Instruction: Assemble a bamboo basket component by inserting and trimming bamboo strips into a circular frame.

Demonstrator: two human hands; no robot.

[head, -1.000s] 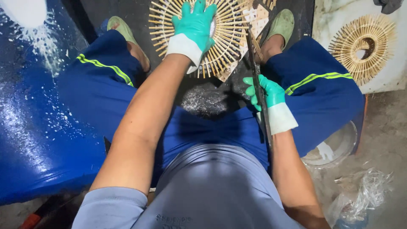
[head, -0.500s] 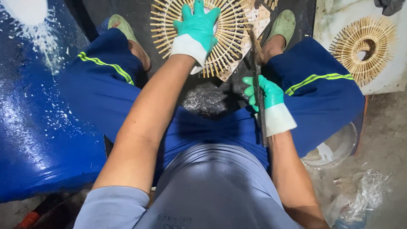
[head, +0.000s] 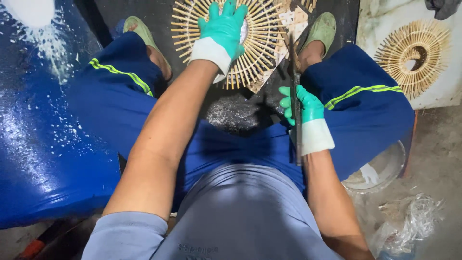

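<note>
**Bamboo disc held flat, knife raised beside it**

The bamboo disc (head: 250, 43) lies on the dark floor between the person's feet, a round piece of pale sticks fanning out from a centre, their tips making a spiky rim. Since a second ago it has hardly shifted; the left hand (head: 222, 30) has stayed spread over its middle, palm down, fingers splayed wide and pressing rather than gripping. The right hand (head: 302, 107) remains closed around the handle of a long dark knife (head: 295, 96), blade pointing up toward the disc's right edge, where it seems to meet the sticks and a scrap of woven material (head: 293, 21). The small change is a slight sliding of the left hand and the view; the work looks to be at the same stage, with the disc pinned and the blade at its rim.

A second, similar disc (head: 415, 57) rests well apart on a pale board (head: 385, 29) at right. A blue tarp (head: 43, 144) spattered with white lies at left.
</note>
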